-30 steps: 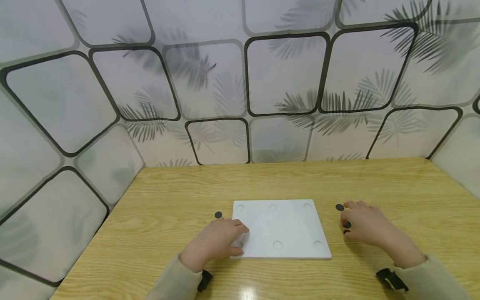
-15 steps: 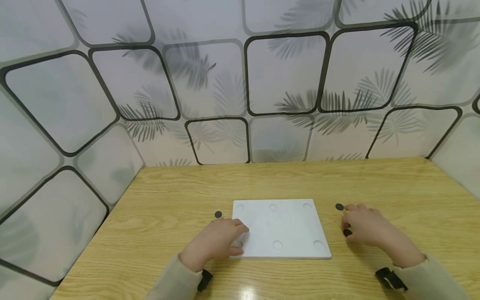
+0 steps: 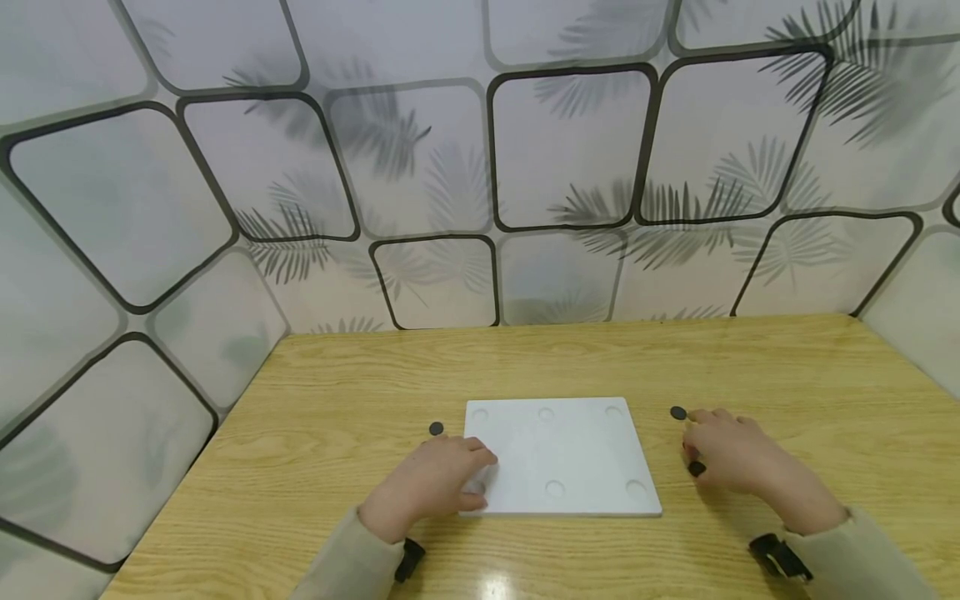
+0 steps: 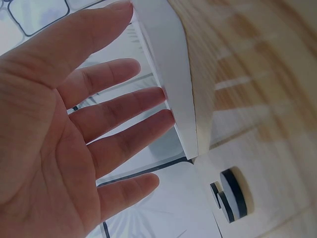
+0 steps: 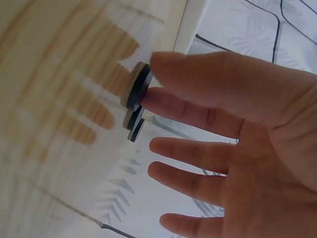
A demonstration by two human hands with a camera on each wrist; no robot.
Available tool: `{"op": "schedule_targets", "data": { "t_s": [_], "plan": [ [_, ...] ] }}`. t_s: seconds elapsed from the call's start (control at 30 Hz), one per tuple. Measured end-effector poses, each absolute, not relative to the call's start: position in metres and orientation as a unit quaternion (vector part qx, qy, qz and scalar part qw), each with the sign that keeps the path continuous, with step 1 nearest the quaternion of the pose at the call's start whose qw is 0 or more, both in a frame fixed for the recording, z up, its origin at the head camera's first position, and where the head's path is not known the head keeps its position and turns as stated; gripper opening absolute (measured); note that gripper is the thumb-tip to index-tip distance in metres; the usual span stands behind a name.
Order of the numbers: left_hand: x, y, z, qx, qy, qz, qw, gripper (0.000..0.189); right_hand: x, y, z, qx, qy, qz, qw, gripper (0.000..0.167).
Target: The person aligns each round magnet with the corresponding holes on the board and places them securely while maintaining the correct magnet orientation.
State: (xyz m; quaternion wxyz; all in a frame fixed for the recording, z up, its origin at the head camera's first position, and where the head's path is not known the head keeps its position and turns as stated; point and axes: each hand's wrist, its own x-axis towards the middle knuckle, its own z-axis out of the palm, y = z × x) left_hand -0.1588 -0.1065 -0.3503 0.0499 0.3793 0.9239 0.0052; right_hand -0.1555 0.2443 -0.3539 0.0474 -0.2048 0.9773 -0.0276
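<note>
A white rectangular board (image 3: 562, 454) with shallow round recesses lies on the table. My left hand (image 3: 431, 479) rests on its left edge; in the left wrist view the fingers (image 4: 133, 129) are spread, with the thumb at the board's edge. My right hand (image 3: 731, 450) is low over the table to the right. Its thumb and index finger touch the nearest black disc (image 5: 140, 88), which lies flat on the wood and also shows as a dark disc (image 3: 697, 468) under the hand. Two more discs lie beyond it, the far disc (image 3: 678, 413) near the fingertips.
On the left, a black disc (image 3: 437, 428) lies beyond my left hand; the left wrist view shows several discs (image 4: 234, 193) there, partly overlapping. The wooden table (image 3: 360, 375) runs back to a wall covering (image 3: 570, 158) with a leaf pattern.
The nearest right disc has slid slightly toward me, and the middle one is now mostly covered by my right fingers. My left hand has stayed still on the board.
</note>
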Motion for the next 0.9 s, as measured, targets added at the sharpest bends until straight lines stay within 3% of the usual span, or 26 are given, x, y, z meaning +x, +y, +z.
{"op": "schedule_targets", "data": {
  "t_s": [0.33,0.9],
  "plan": [
    [-0.1587,-0.1065,-0.3502,0.376,0.925,0.007,0.048,0.040,-0.1542,0.2439,-0.3564,-0.213,0.976,-0.015,0.044,0.035],
    [-0.1589,-0.1059,-0.3508,0.372,0.927,0.003,0.053,0.042,-0.1524,0.2412,-0.3560,-0.212,0.976,-0.008,0.049,0.034]
  ]
}}
